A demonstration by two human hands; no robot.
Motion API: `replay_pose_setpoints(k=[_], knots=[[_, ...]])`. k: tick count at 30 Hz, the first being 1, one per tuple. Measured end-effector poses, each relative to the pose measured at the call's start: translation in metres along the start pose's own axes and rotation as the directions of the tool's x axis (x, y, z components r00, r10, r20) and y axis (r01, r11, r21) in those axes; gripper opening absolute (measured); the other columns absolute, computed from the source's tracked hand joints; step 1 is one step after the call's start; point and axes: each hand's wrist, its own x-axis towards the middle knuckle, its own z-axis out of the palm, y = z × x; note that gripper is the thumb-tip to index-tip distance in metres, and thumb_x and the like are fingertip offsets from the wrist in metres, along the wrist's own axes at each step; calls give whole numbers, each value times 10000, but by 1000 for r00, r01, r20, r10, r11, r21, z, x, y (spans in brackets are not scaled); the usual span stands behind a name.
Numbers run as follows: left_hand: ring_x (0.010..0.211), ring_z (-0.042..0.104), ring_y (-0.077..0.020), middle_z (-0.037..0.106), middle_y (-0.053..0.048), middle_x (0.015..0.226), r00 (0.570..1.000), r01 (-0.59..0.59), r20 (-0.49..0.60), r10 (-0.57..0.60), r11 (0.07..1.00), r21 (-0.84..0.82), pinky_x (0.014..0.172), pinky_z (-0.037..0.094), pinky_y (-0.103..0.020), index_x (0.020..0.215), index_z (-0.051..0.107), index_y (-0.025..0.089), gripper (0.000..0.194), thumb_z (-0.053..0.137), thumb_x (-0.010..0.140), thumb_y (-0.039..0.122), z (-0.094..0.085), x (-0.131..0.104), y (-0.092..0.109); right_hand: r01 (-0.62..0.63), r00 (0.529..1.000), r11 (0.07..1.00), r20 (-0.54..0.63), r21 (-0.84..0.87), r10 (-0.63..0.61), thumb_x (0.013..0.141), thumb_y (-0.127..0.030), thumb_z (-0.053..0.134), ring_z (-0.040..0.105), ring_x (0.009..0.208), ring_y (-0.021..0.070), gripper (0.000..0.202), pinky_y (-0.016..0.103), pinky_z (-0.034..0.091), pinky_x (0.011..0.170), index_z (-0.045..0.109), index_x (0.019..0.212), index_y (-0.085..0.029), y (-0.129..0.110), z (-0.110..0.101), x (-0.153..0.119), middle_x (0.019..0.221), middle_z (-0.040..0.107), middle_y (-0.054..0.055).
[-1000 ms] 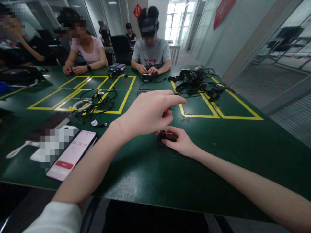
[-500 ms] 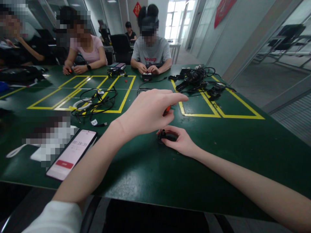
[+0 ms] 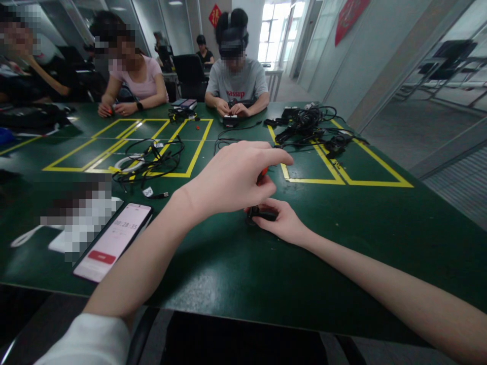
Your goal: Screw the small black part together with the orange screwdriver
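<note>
My left hand point(image 3: 236, 175) is closed, back upward, around a small orange-and-black object point(image 3: 262, 175); most of it is hidden by the fingers. The index finger stretches out past it, bent at the tip. Just below and behind the wrist line, my right hand point(image 3: 283, 220) pinches a small black part point(image 3: 251, 214) against the table, fingers and thumb curled around it. A dark piece of that part runs back into the right palm. The left hand hangs directly over the part and hides its top, so I cannot tell whether the two objects touch.
On the green table point(image 3: 213, 284) a phone point(image 3: 114, 243) showing a timer lies left of my forearm. Black cables point(image 3: 167, 157) lie coiled across yellow tape. A larger cable heap point(image 3: 308, 124) is at the back right. Two people with busy hands sit opposite, another at far left.
My left hand has dropped slightly toward the black part, and its thumb and index finger have shifted a little. My right hand stays in place, holding the part.
</note>
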Motion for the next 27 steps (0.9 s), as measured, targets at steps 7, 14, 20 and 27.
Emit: replay_pose_setpoints(k=[7,14,20,27], knots=[[864,752,-187,799,-26,922,999,7,-47,-7,1000,3,776,553,-276,1223,751,227,401,535,893,155,3,1,1,7,1000,1000,-2,-2,-7,829,-247,715,803,977,241,218,426,628,975,744,1041,-204,1,1,0,1041,837,67],[781,740,-188,794,-28,854,998,38,-50,-38,999,12,745,544,-288,1212,756,207,407,529,875,226,1,0,3,42,999,999,3,-15,-42,893,-339,711,779,947,242,205,394,620,924,752,1037,-200,4,0,1,1023,823,65],[767,730,-194,786,-34,819,996,66,-61,-62,996,61,776,537,-307,1154,782,203,384,526,868,229,-1,0,2,20,1000,1000,0,22,-20,1059,-643,448,752,1037,258,556,395,568,1013,788,975,-211,5,-3,3,1033,812,73],[784,728,-204,775,-39,804,996,79,-61,-72,990,119,785,518,-317,1157,779,229,346,526,923,254,-2,-1,0,8,1000,1000,21,-18,-8,1011,-703,517,756,1050,261,550,390,568,1005,780,1007,-221,2,-3,5,1048,823,69]])
